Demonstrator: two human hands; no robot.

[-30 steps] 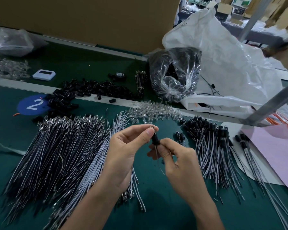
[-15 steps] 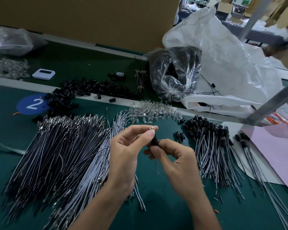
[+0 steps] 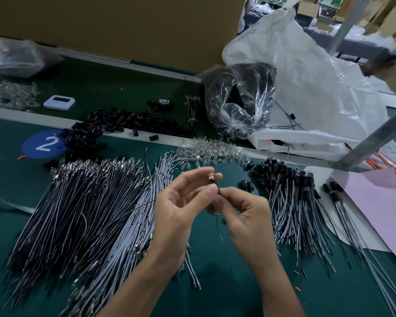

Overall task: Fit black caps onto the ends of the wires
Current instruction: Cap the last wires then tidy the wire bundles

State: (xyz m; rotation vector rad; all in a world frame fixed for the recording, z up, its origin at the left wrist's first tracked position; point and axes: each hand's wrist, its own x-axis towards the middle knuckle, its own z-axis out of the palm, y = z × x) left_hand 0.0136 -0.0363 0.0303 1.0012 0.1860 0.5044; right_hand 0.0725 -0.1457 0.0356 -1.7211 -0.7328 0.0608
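Note:
My left hand [image 3: 181, 207] and my right hand [image 3: 242, 216] meet above the green table. The left thumb and forefinger pinch the metal terminal [image 3: 212, 178] of a wire. Just below it, my right fingertips pinch a black cap [image 3: 218, 191], and thin wire [image 3: 218, 225] hangs down from it. Bare black and grey wires [image 3: 85, 213] lie in a big pile at the left. Capped wires [image 3: 290, 202] are heaped at the right. Loose black caps [image 3: 114, 126] lie at the back left.
Clear small parts [image 3: 213, 152] are strewn behind my hands. A clear bag of black parts [image 3: 238, 99] and a white sack [image 3: 318, 83] stand at the back right. Pink paper [image 3: 382, 202] lies at the right, a metal post [image 3: 370, 143] above it. A blue "2" sticker [image 3: 44, 144] marks the table.
The cap sits lower on the wire than a second ago, so the metal terminal now shows above my right fingers. Both hands stayed in place.

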